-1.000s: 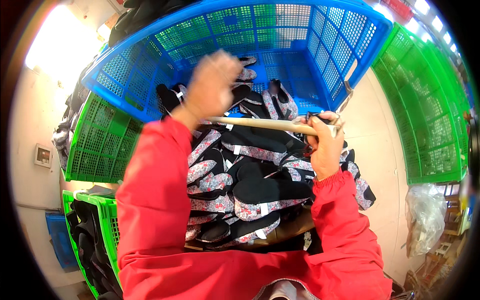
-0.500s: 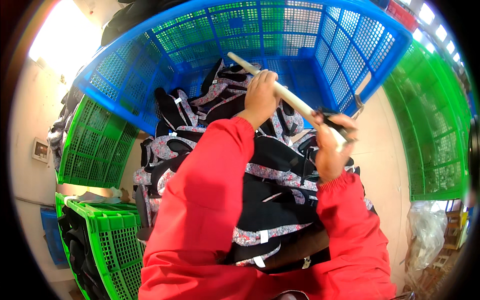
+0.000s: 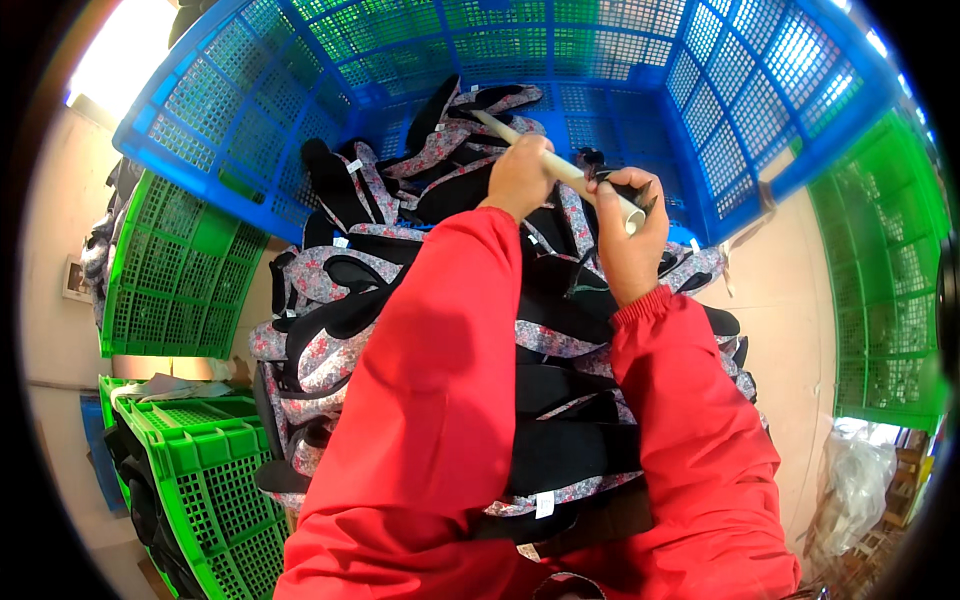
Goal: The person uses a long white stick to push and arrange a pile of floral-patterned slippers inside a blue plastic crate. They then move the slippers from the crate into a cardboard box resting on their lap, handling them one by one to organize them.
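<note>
A cream-coloured hollow tube point(image 3: 569, 173) slants across the view above a heap of fabric pieces. My left hand point(image 3: 518, 178) is wrapped round its middle, knuckles up. Near the tube's open lower end, my right hand point(image 3: 632, 235) pinches a small dark piece of fabric point(image 3: 645, 188) against or over the tube, with thumb and fingers closed; its exact shape is partly hidden by the fingers. Under both arms lie many black and floral padded pieces point(image 3: 350, 270), resembling shoe uppers, several with small white tags.
A large blue mesh crate point(image 3: 745, 170), open towards me, holds part of the heap. Green mesh crates stand at the left point(image 3: 175, 270), lower left point(image 3: 225, 490) and right point(image 3: 885, 290). Crumpled clear plastic point(image 3: 858, 480) hangs at the lower right.
My right hand has moved up and left, nearer my left hand, and the tube's lower end now shows beside it. My left hand keeps its grip. The view has shifted slightly.
</note>
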`<state>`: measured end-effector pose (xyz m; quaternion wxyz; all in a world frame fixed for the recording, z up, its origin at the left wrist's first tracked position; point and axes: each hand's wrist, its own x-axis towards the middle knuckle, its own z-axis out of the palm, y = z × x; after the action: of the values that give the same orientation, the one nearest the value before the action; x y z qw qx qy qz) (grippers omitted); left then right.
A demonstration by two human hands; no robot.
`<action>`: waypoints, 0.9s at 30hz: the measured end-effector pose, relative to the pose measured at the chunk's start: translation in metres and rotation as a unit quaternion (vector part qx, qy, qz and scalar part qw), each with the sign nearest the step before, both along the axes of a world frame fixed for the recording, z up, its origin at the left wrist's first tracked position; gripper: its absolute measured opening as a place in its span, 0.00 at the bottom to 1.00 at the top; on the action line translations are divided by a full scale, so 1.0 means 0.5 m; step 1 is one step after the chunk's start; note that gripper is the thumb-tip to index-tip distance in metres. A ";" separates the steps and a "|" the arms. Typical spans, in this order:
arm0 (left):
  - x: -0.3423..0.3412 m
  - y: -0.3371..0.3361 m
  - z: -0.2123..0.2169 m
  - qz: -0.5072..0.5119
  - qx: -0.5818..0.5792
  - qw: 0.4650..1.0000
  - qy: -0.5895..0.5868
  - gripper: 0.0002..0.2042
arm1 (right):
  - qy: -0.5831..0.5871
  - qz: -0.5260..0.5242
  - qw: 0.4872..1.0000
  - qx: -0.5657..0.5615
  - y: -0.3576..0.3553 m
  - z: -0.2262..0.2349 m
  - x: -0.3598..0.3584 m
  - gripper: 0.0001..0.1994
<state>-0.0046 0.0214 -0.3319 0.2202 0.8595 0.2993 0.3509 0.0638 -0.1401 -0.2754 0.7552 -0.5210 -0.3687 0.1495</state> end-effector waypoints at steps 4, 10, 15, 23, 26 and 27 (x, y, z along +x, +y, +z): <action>-0.084 0.059 -0.045 0.043 -0.003 0.997 0.057 0.05 | -0.044 0.092 0.994 -0.047 -0.065 0.167 -0.064 0.06; -0.172 -0.011 -0.066 0.086 -0.036 0.992 0.086 0.04 | -0.023 0.158 0.986 -0.046 -0.145 0.323 -0.032 0.05; -0.260 -0.198 -0.048 0.136 -0.078 0.974 0.165 0.08 | 0.190 0.158 0.953 -0.176 -0.160 0.309 0.139 0.03; -0.267 -0.244 -0.038 0.125 -0.071 0.980 0.136 0.08 | 0.210 0.088 0.959 -0.167 -0.239 0.312 0.097 0.02; -0.203 -0.264 0.023 0.089 0.021 0.991 0.099 0.07 | 0.184 0.018 0.981 -0.063 -0.269 0.321 0.156 0.03; -0.173 -0.278 0.069 0.069 0.035 0.994 0.076 0.07 | 0.157 -0.002 0.987 -0.039 -0.279 0.354 0.180 0.05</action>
<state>-0.0909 -0.1175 -0.2973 0.1420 0.8680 0.3615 0.3095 0.1541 -0.2797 -0.0982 0.7830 -0.5208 -0.2386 0.2425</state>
